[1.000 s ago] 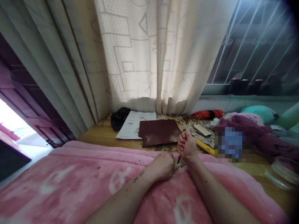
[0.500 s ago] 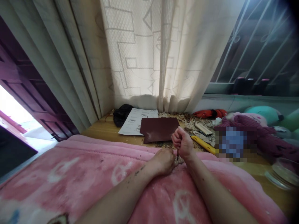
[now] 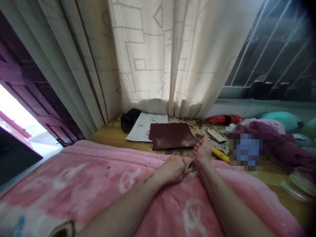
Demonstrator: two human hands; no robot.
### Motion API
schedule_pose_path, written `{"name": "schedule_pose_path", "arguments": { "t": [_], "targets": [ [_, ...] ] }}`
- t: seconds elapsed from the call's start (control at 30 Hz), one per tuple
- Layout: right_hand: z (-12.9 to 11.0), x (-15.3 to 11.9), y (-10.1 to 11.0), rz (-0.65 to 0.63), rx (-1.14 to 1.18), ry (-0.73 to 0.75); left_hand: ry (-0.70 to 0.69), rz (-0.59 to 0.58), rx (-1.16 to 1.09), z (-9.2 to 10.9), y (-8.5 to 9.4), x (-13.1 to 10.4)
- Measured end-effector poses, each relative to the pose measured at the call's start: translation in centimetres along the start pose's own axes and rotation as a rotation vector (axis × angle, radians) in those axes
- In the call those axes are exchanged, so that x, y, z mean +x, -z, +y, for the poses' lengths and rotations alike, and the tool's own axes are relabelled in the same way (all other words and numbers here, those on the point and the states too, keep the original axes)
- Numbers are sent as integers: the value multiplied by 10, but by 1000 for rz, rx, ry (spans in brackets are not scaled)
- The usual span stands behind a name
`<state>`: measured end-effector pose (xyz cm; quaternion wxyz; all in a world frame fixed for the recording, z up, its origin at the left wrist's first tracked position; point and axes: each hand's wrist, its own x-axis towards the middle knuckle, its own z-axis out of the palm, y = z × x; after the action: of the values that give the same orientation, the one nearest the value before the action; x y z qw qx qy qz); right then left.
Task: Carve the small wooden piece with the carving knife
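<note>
My left hand point(image 3: 174, 168) rests low on the pink blanket point(image 3: 98, 177), its fingers curled around something I cannot make out. Just right of it and slightly higher, my right hand point(image 3: 202, 152) is closed, wrist turned up, and what it grips is hidden or too small to name. Between the hands a small dark tip shows over a light, rough piece point(image 3: 190, 168) on the blanket's edge. Beyond them a dark brown sheet point(image 3: 171, 135) lies partly over a white printed paper point(image 3: 143, 126). The yellow tool point(image 3: 220, 154) lies behind my right hand, partly covered by it.
Shavings point(image 3: 208, 124) litter the wooden table point(image 3: 108, 133). A black bag point(image 3: 130, 119) sits at the back left, a beige tool point(image 3: 216, 136) and a red item point(image 3: 223, 119) at the back right. A glass bowl point(image 3: 300, 184) and plush toys point(image 3: 281, 120) stand at the right. Curtains hang behind.
My right hand has moved to the right, away from my left hand, and covers more of the yellow tool. My left hand stays nearly in place. The view has shifted slightly.
</note>
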<state>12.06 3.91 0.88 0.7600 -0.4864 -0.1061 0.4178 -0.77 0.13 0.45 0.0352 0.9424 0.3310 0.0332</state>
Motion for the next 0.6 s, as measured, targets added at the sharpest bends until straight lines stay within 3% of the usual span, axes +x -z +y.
{"name": "schedule_pose_path", "arguments": {
  "t": [0.07, 0.17, 0.37, 0.6],
  "targets": [
    [1, 2, 1, 20, -2, -9, -3, 7, 7, 0, -1, 0],
    [0, 1, 2, -79, 26, -49, -10, -1, 19, -1, -3, 1],
    [-5, -5, 3, -466, 137, -113, -28, -3, 13, -1, -3, 2],
    [-8, -15, -1, -853, 93, -232, -12, -10, 28, 3, 6, 2]
  ]
}}
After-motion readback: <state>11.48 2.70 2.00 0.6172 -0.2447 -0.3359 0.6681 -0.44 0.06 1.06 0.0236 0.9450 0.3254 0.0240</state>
